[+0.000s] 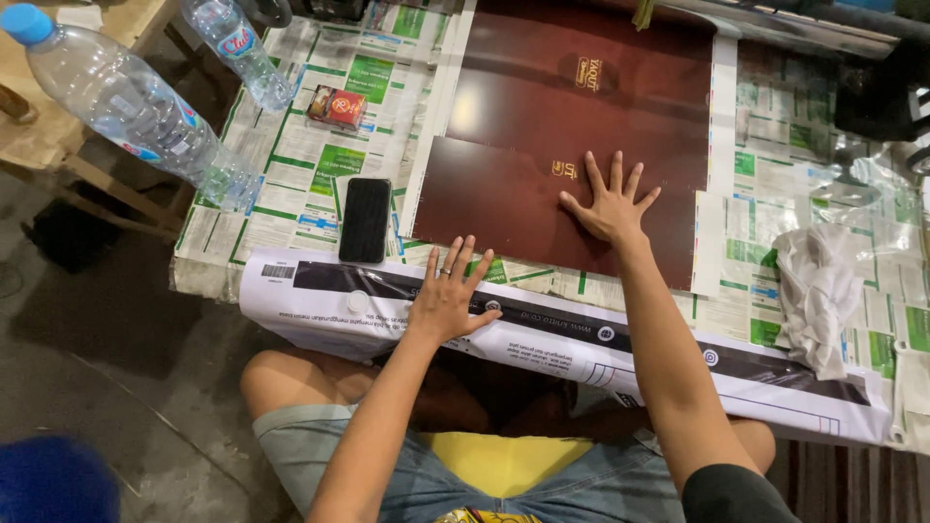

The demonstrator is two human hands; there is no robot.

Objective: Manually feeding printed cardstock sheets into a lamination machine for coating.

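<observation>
Where the newspaper-covered desk carries a dark brown sheet, right hand lies open, fingers spread, flat on it. Left hand, open, rests on the white roll just below. Black phone just left; white cloth well right.

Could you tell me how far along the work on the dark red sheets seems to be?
Done: two dark red sheets lie overlapped on the newspaper-covered table. In hand: the right hand presses the front sheet flat; the left hand rests on a white printed sheet. What remains is unclear.
</observation>
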